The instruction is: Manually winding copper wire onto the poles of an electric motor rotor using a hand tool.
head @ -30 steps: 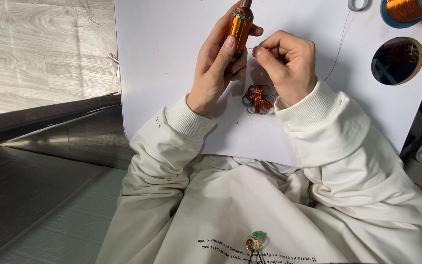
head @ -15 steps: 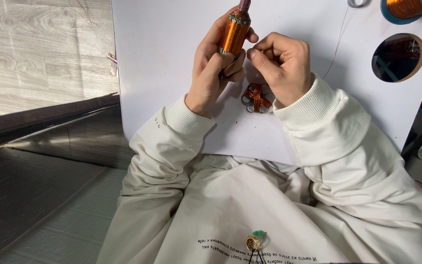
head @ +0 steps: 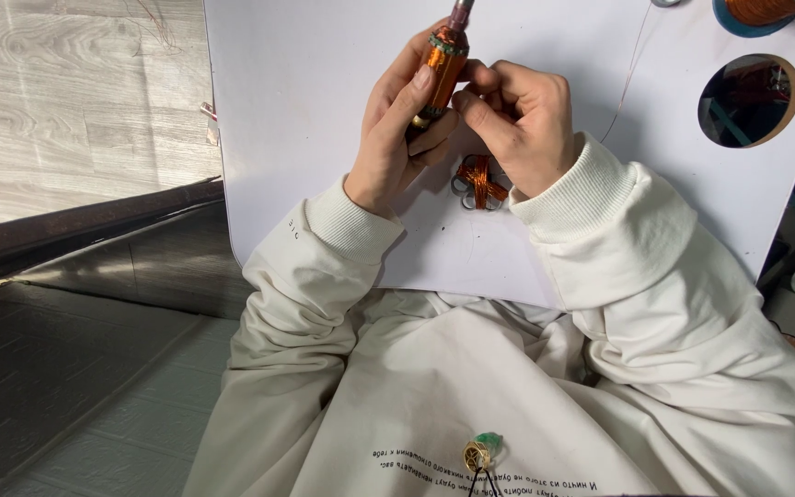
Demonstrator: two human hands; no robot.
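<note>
hands on a copper-wound armature over a white board

the left hand (head: 397, 138) is closed around a copper-wound armature (head: 439, 69), fingers curled along its length and the thumb behind it. the armature stands nearly upright, tilted slightly right, with a grey metal shaft at its far end. the right hand (head: 517, 120) is bunched just right of it, fingertips (head: 466, 97) pinched together and touching the armature's side; whether they grip a strand cannot be told.

a second copper-wound part (head: 478, 182) with grey metal loops lies on the white board (head: 305, 110), just near the hands and between the wrists. a thin copper wire (head: 632, 64) runs across the board towards the far right. a round hole (head: 749, 99) is cut in the board at the right, and a copper wire spool (head: 761, 11) sits at the far right edge.

the board is smooth and matt with a rounded near-left corner. pale wood-grain flooring (head: 75, 101) lies to the left, grey tiles (head: 66, 405) nearer. ribbed cream sleeves (head: 600, 230) cover both arms.
</note>
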